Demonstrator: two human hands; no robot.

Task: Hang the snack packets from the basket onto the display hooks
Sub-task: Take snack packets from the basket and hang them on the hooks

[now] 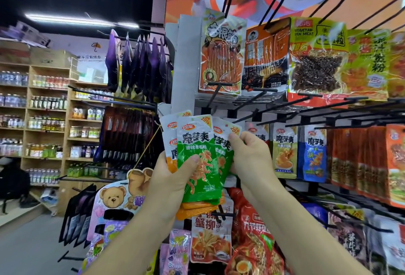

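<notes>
Green and orange snack packets [200,161] gripped in left hand [168,178], one pinched by right hand [249,156], not yet hung on hooks [285,110] just beyond.

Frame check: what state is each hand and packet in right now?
left hand, gripping the packet stack
right hand, pinching the rear green packet
front green packet, upright, unhung
orange packets, in the stack, unhung
yellow packet, hanging on its hook

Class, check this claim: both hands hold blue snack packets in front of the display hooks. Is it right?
No. The head view shows the front packets held by the left hand and right hand are green, not blue; the hooks are behind them.
</notes>
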